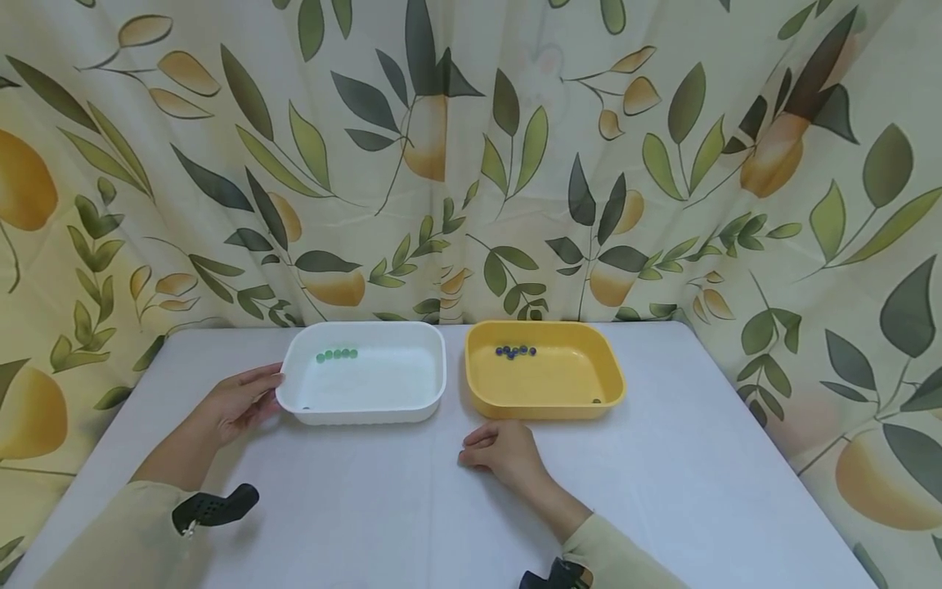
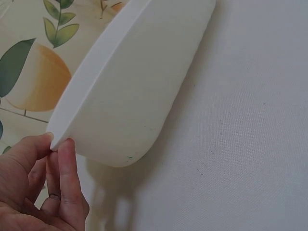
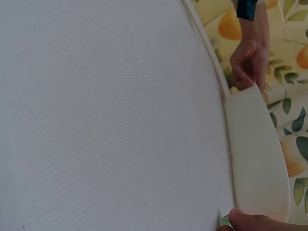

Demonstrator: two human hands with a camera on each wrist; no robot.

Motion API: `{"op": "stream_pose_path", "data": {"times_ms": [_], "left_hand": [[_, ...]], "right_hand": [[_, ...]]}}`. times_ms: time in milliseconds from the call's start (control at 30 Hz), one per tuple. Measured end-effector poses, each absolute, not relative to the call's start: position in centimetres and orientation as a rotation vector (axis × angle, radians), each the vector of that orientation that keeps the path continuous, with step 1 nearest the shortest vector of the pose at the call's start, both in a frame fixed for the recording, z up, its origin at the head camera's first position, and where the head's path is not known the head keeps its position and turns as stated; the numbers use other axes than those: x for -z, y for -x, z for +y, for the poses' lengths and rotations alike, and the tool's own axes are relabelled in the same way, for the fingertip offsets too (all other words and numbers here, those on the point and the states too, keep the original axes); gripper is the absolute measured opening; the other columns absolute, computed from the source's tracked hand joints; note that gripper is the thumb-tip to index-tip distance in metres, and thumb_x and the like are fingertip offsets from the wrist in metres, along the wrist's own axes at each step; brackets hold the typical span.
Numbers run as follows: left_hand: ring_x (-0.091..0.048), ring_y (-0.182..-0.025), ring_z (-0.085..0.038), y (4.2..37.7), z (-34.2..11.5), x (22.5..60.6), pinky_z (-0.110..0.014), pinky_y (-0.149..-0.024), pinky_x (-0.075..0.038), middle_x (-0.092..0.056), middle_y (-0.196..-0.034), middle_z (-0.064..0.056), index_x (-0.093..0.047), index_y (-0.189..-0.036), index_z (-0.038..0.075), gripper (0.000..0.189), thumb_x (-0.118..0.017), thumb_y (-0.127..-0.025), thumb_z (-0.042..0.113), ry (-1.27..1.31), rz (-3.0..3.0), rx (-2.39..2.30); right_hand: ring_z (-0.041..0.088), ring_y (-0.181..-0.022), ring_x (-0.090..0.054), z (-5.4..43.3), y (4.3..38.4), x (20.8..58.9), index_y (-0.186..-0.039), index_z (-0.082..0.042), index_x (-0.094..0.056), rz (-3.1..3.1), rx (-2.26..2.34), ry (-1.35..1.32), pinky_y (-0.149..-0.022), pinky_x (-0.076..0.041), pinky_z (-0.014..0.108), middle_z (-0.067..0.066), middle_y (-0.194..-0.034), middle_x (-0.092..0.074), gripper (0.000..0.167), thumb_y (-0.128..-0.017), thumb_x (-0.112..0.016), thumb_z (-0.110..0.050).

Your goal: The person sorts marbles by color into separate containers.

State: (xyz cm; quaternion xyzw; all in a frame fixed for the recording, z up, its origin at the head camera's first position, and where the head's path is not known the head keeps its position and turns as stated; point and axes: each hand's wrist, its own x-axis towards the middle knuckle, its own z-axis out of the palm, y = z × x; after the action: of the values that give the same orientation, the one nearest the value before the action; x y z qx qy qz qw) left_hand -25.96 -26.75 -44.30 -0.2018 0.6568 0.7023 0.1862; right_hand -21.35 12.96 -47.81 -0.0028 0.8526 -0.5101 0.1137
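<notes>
My left hand pinches the left rim of a white tray between thumb and fingers. The left wrist view shows that grip from outside, at the rim of the tray. Several green marbles sit in a row inside it, near the back left. In front of the yellow tray, low over the cloth, is my right hand. Its thumb and fingers hold a clear green marble, partly hidden, in the right wrist view. Several dark blue marbles are grouped at the yellow tray's back left.
One small dark marble lies at the yellow tray's front right. A small object shows at the white tray's front left, too small to tell. Both trays stand side by side on a white tablecloth. A leaf-patterned curtain hangs behind.
</notes>
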Motion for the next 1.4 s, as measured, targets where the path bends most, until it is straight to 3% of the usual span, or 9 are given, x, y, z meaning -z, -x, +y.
{"op": "stream_pose_path", "data": {"times_ms": [67,233,500,667,1267,1400], "left_hand": [[-0.064,-0.071,-0.006,25.96,-26.74,44.27,-0.020,-0.073,-0.059,-0.065,-0.082,0.008,-0.067,-0.113,0.027,0.019,-0.067,-0.095,0.021,0.573,1.846,-1.980],[-0.064,-0.072,-0.006,26.03,-26.77,44.31,-0.020,-0.074,-0.059,-0.065,-0.082,0.007,-0.066,-0.116,0.027,0.021,-0.067,-0.095,0.021,0.583,1.837,-1.983],[-0.063,-0.074,-0.006,26.28,-26.84,44.51,-0.020,-0.075,-0.058,-0.064,-0.083,0.008,-0.065,-0.122,0.025,0.028,-0.068,-0.095,0.023,0.581,1.852,-1.973],[-0.063,-0.073,-0.005,26.37,-26.72,44.64,-0.019,-0.073,-0.058,-0.065,-0.083,0.008,-0.059,-0.134,0.019,0.040,-0.067,-0.095,0.022,0.555,1.868,-1.981],[-0.064,-0.071,-0.006,26.13,-26.82,44.70,-0.018,-0.069,-0.058,-0.065,-0.082,0.008,-0.049,-0.145,0.014,0.052,-0.066,-0.096,0.023,0.544,1.901,-1.952],[-0.064,-0.071,-0.006,26.07,-26.82,44.70,-0.018,-0.069,-0.058,-0.065,-0.081,0.008,-0.055,-0.139,0.017,0.046,-0.066,-0.095,0.023,0.548,1.888,-1.963]], "right_hand": [[0.010,-0.068,-0.069,13.02,21.41,47.74,-0.089,-0.002,-0.075,2.500,1.482,0.005,-0.062,-0.058,0.025,0.005,-0.076,-0.074,0.020,-0.073,-0.085,-0.007],[0.010,-0.069,-0.069,13.08,21.52,47.72,-0.088,-0.003,-0.075,2.497,1.460,-0.009,-0.063,-0.059,0.025,0.003,-0.075,-0.074,0.019,-0.073,-0.085,-0.007],[0.009,-0.069,-0.068,13.11,21.82,47.59,-0.087,-0.005,-0.075,2.489,1.410,-0.006,-0.064,-0.057,0.024,0.002,-0.074,-0.074,0.018,-0.074,-0.085,-0.012],[0.009,-0.068,-0.066,13.21,21.94,47.48,-0.087,-0.007,-0.075,2.490,1.378,-0.012,-0.064,-0.054,0.023,0.001,-0.073,-0.073,0.018,-0.074,-0.086,-0.015],[0.011,-0.070,-0.069,13.40,21.91,47.73,-0.089,-0.002,-0.075,2.407,1.474,-0.024,-0.065,-0.058,0.025,0.004,-0.077,-0.074,0.020,-0.074,-0.085,-0.010],[0.012,-0.072,-0.070,13.50,21.85,47.49,-0.092,0.001,-0.074,2.350,1.519,-0.027,-0.068,-0.060,0.027,0.007,-0.079,-0.074,0.021,-0.075,-0.084,-0.007]]}}
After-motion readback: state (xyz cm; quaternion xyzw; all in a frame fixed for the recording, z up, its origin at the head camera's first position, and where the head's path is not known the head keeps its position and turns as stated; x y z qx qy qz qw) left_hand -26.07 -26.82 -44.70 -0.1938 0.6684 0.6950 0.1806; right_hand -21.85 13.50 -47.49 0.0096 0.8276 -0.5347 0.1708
